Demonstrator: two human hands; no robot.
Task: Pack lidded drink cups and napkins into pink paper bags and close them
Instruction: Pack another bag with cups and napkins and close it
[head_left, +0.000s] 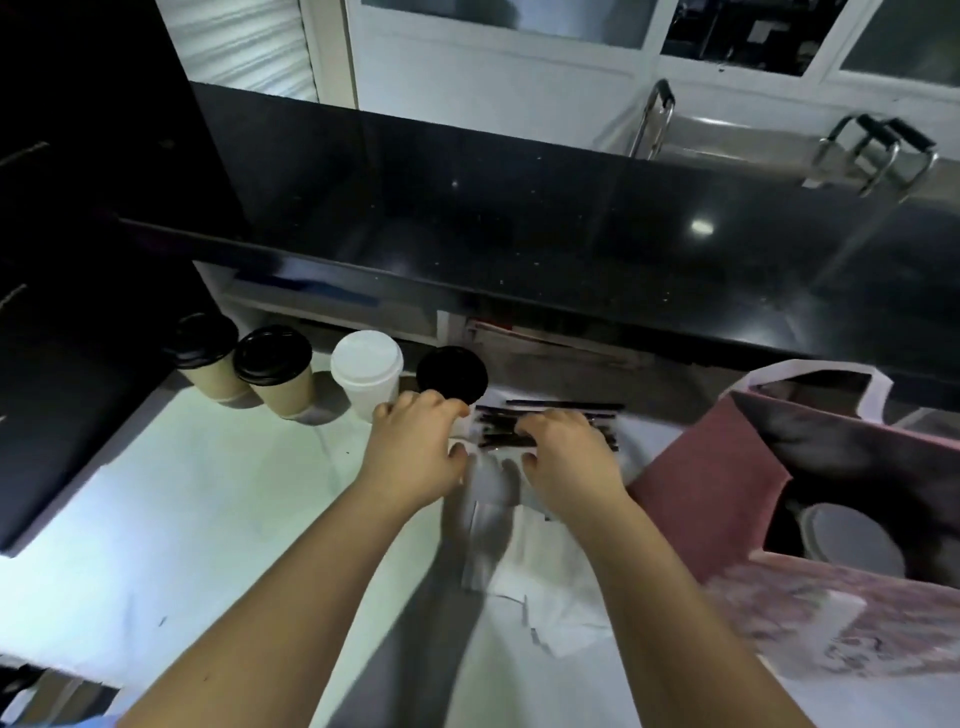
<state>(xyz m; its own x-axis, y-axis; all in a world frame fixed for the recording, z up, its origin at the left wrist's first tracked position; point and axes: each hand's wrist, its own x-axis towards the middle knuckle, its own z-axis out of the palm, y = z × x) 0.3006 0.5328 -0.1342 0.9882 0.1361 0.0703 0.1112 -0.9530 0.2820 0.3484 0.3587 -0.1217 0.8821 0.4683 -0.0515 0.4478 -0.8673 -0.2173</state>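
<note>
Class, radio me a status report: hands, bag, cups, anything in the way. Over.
Left hand and right hand on napkin pile, grip unclear. Pink bag open, one white-lidded cup inside. Four cups waiting behind hands. Bag mouth unobstructed.

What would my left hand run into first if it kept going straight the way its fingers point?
Probably the black-lidded cup, which sits just beyond the fingertips of the left hand. Depth is unclear, so it might pass over the lid instead.
</note>
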